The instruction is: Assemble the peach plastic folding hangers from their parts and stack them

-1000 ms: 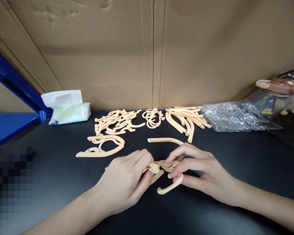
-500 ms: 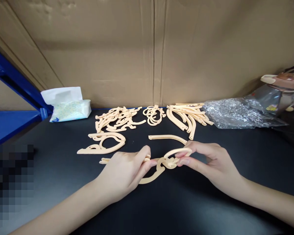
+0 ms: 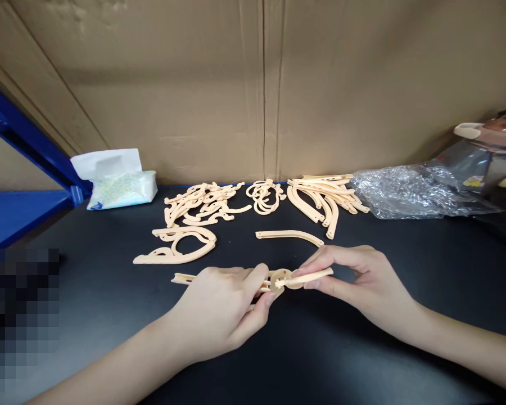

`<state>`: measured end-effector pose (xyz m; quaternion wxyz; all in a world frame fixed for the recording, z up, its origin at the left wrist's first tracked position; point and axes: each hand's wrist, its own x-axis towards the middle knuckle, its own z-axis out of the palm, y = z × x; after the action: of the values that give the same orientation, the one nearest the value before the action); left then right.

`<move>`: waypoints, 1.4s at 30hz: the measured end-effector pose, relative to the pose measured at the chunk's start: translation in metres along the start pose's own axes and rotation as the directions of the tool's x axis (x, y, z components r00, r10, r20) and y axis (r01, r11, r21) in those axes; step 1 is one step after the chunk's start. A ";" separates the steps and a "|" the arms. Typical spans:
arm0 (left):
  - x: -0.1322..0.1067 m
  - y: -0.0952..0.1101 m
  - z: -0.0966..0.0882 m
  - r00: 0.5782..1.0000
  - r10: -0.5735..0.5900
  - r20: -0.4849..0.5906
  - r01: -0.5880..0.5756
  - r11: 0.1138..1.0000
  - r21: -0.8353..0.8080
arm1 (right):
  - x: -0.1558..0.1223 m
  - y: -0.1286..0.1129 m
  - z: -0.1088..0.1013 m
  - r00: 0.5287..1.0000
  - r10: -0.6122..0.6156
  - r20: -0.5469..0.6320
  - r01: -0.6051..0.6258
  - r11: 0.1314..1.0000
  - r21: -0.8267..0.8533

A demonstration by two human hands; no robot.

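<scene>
My left hand (image 3: pixel 219 312) is closed round a flat cream plastic piece (image 3: pixel 182 278) whose end sticks out to the left. My right hand (image 3: pixel 356 281) pinches a slim cream curved piece (image 3: pixel 310 276) between thumb and fingers. The two pieces meet at a round hub (image 3: pixel 280 277) between my hands, just above the black table (image 3: pixel 88 304). A lone curved strip (image 3: pixel 289 235) lies just behind my hands.
An assembled cream frame (image 3: pixel 177 248) lies to the left. Behind it are piles of hook-shaped parts (image 3: pixel 202 203), small rings (image 3: pixel 265 197) and long curved strips (image 3: pixel 322 199). A tissue pack (image 3: pixel 116 183) sits back left, crumpled clear plastic (image 3: pixel 405 194) back right, a cardboard wall (image 3: pixel 253 84) behind.
My right hand has turned its curved piece from arching upward to lying flat and edge-on. The joined pieces sit straighter between my hands, and my left hand has closed tighter.
</scene>
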<state>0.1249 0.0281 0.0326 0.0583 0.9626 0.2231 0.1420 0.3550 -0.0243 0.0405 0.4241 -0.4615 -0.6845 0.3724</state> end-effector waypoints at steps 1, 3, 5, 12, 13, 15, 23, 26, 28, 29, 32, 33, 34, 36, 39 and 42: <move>0.000 0.000 0.000 1.000 0.010 -0.006 -0.010 1.000 -0.012 | 0.000 0.000 0.000 1.000 0.000 0.009 0.000 1.000 0.000; 0.000 -0.001 0.000 1.000 0.023 -0.009 -0.023 0.999 -0.040 | -0.001 0.000 0.000 1.000 0.004 0.011 -0.004 1.000 -0.003; 0.001 -0.003 0.000 0.999 0.028 -0.017 -0.029 0.998 -0.055 | -0.001 -0.001 0.000 1.000 0.007 -0.005 -0.007 1.000 -0.004; 0.003 -0.009 0.002 0.999 -0.038 0.012 0.038 0.997 -0.069 | 0.008 0.009 0.002 0.984 0.163 -0.071 -0.148 0.972 0.183; 0.003 -0.011 0.004 0.997 -0.073 0.001 0.073 0.993 -0.091 | 0.010 0.013 0.002 0.979 0.194 -0.060 -0.175 0.956 0.236; 0.003 -0.013 0.008 0.989 -0.140 -0.042 0.130 0.975 -0.177 | 0.014 0.020 0.003 0.968 0.246 -0.037 -0.221 0.919 0.326; 0.008 -0.020 0.013 0.984 -0.118 -0.137 0.091 0.978 -0.186 | 0.021 0.030 0.003 0.944 0.324 -0.071 -0.270 0.875 0.401; 0.011 -0.018 0.016 0.987 -0.107 -0.122 0.073 0.965 -0.253 | 0.022 0.028 0.004 0.939 0.335 -0.079 -0.277 0.872 0.404; 0.011 -0.016 0.019 0.986 -0.129 -0.107 0.082 0.929 -0.360 | 0.023 0.027 0.005 0.937 0.340 -0.077 -0.282 0.868 0.408; 0.011 -0.015 0.020 0.985 -0.146 -0.096 0.091 0.900 -0.427 | 0.023 0.027 0.005 0.937 0.342 -0.074 -0.284 0.867 0.410; 0.011 -0.013 0.022 0.981 -0.187 -0.052 0.128 0.823 -0.554 | 0.023 0.028 0.005 0.939 0.340 -0.058 -0.289 0.867 0.407; 0.011 -0.012 0.021 0.981 -0.192 -0.042 0.136 0.820 -0.556 | 0.023 0.029 0.005 0.940 0.337 -0.053 -0.289 0.869 0.402; 0.011 -0.012 0.021 0.980 -0.195 -0.036 0.144 0.827 -0.543 | 0.023 0.029 0.005 0.941 0.335 -0.050 -0.289 0.871 0.398; 0.011 -0.011 0.019 0.979 -0.200 -0.030 0.157 0.845 -0.510 | 0.024 0.029 0.004 0.941 0.334 -0.048 -0.292 0.876 0.384; 0.011 -0.011 0.018 0.981 -0.191 -0.027 0.152 0.849 -0.507 | 0.025 0.029 0.004 0.941 0.335 -0.048 -0.298 0.887 0.352; 0.011 -0.012 0.019 0.985 -0.168 -0.046 0.117 0.834 -0.539 | 0.025 0.028 0.004 0.941 0.336 -0.043 -0.304 0.894 0.328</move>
<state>0.1347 0.0426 0.0154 0.3240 0.8815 0.2482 0.2374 0.3553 0.0074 0.0195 0.4588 -0.5116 -0.5087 0.5187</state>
